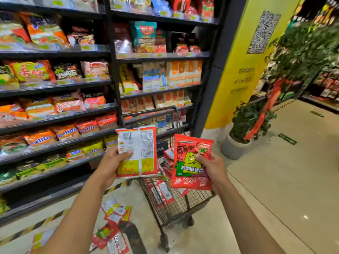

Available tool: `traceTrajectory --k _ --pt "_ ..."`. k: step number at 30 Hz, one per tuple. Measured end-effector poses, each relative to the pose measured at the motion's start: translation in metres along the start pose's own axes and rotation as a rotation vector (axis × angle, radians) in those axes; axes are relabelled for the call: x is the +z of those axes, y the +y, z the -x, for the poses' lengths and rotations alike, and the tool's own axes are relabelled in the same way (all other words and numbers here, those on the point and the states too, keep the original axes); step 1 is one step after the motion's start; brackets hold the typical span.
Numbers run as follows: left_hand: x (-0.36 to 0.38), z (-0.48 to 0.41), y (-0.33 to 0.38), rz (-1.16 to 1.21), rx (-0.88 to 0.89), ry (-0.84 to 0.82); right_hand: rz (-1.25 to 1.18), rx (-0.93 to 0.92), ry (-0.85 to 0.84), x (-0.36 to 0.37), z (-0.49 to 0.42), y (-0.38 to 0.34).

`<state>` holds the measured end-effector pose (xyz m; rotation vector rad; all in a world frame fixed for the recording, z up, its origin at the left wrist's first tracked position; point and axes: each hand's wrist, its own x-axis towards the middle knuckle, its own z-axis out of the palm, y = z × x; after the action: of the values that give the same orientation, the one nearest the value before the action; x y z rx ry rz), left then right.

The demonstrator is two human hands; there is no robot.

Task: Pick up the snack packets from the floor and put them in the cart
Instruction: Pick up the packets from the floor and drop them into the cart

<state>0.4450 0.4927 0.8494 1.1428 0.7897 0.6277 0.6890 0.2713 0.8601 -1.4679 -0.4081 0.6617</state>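
Cart [192, 200] right of shelves [55, 85]; packets [113, 215] on floor [275, 180] left.

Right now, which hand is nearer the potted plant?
Right. The right hand, holding a red packet, is left of the plant. The left hand, holding another packet, is farther left, by the shelves.

Dark shelves [55, 89] ahead and to my left, stocked with bright food packs [185, 72]. Yellow pillar [244, 79] on my right bears a QR code poster [263, 32]; potted plant [245, 121] at its foot, red ribbon [271, 101] draped over it. Black-and-yellow tape [34, 227] edges the shelf base.
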Motion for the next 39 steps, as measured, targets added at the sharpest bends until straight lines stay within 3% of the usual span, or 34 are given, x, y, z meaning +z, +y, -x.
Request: traceTrajectory --k 7,14,27,39 --pt "0.093 0.028 -0.028 -0.003 -0.032 -0.003 -0.042 0.033 0.053 -0.097 0.019 -0.012" --pt "0.129 -0.010 -0.040 0.015 -0.043 0.025 -0.041 0.051 0.060 -0.140 -0.034 -0.018" --pt "0.176 -0.152 -0.061 0.092 -0.119 0.034 0.046 0.127 0.028 -0.144 -0.187 -0.022" --pt "0.208 -0.216 -0.091 0.090 -0.235 0.180 0.097 0.232 -0.114 -0.144 -0.308 0.004"
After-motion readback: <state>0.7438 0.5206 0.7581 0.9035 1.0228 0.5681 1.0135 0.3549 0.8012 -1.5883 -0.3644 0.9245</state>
